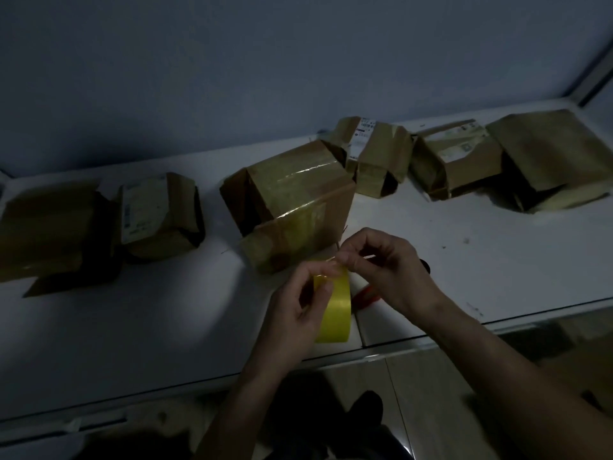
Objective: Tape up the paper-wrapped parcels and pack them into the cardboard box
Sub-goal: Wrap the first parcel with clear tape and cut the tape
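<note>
A dim room is showing in the head view, with a plain grey-blue wall standing behind a white table (139, 327) that is running from left to right. Six brown paper-wrapped parcels are sitting along it: two at the far left (49, 234) (159, 217), one large parcel (292, 204) in the middle just beyond the hands, and three more at the far right (371, 154) (454, 164) (557, 157). Several are already carrying glossy tape. No open cardboard box for packing is showing clearly.

Near the table's front edge, the left hand (298, 307) is gripping a single yellow tape roll (333, 307), its fingers curled around the roll's rim. The right hand (384, 270) is pinching at the top of the roll, thumb and fingertips closed on what seems to be the loose tape end. Something red (365, 295) is lying on the table just behind the roll, partly hidden; it cannot be identified.

The step in hand appears to be freeing the tape end. Next, the strip will likely need pulling out towards the middle parcel and pressing across a seam, keeping it from folding back on itself.
</note>
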